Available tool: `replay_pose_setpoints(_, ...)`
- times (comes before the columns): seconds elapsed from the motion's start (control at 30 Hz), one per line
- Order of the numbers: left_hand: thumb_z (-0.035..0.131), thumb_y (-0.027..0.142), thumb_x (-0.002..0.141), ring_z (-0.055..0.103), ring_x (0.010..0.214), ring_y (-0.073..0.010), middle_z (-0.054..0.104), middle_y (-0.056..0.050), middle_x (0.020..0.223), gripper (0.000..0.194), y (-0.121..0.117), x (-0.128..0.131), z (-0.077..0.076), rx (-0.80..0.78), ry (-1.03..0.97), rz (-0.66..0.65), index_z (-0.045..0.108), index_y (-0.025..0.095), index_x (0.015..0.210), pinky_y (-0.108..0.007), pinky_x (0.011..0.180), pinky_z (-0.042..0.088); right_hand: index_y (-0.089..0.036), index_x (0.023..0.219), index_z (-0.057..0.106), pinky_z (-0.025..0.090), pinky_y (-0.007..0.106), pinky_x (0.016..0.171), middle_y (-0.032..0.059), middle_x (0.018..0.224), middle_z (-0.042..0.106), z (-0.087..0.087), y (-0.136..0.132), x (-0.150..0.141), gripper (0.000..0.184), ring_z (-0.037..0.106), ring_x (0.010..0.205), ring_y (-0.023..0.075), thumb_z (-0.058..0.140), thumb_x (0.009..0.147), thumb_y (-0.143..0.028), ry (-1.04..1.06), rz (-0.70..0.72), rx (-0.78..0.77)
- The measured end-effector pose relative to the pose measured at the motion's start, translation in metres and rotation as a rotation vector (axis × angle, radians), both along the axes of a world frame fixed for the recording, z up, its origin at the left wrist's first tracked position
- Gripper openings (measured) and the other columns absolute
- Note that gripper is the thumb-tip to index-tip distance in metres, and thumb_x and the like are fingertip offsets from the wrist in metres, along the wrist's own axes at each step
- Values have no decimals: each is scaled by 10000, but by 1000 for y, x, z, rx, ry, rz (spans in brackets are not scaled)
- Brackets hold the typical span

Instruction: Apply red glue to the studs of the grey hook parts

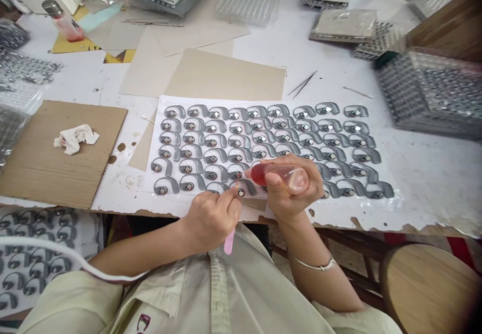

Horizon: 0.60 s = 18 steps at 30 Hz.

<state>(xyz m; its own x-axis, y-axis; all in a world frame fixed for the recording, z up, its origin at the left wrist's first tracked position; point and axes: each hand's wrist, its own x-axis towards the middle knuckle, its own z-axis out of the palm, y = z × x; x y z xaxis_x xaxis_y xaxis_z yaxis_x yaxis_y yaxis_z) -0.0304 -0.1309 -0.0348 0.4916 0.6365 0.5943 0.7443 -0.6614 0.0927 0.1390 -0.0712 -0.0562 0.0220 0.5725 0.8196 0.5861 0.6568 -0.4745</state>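
Rows of grey hook-shaped pieces [214, 159], each with a round shiny metal part at one end, lie on a white sheet [154, 138]. My right hand [286, 193] is closed around a clear squeeze bottle [297, 179] of red liquid, tilted with its nozzle pointing left at a piece in the lower middle rows. My left hand [214, 218] pinches a slim pink-handled tool [229, 242]. Its narrow tip is beside the nozzle, near the same piece. Whether tip or nozzle touches that piece, I cannot tell. My hands hide some of the lower pieces.
Tweezers [302, 84] and a cotton swab [357, 92] lie behind the sheet. A crumpled tissue [76, 138] rests on cardboard [37, 173] at left. Stacked trays [433, 93] stand at right, and another red-liquid bottle [64, 21] at back left. A wooden stool [433, 289] is lower right.
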Motion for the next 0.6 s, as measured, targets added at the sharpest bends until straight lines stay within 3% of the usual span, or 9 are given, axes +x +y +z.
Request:
replay_pose_setpoints(0.3, 542, 36, 805, 591, 499, -123, 723, -107, 854, 115, 0, -3, -1, -18, -4, -35, 615, 99, 743, -252, 431, 427, -186, 765, 601, 503, 321, 514, 20, 725, 642, 4, -2, 0, 252, 622, 572, 164, 639, 842, -423, 177, 16, 13)
replay_pose_setpoints(0.6, 541, 74, 815, 612, 521, -132, 725, -110, 897, 131, -1, -3, -4, -48, -15, -21, 607, 117, 711, -256, 440, 462, -190, 734, 592, 499, 314, 495, 41, 725, 653, 4, -1, 1, 237, 629, 576, 171, 643, 846, -393, 70, -14, 50)
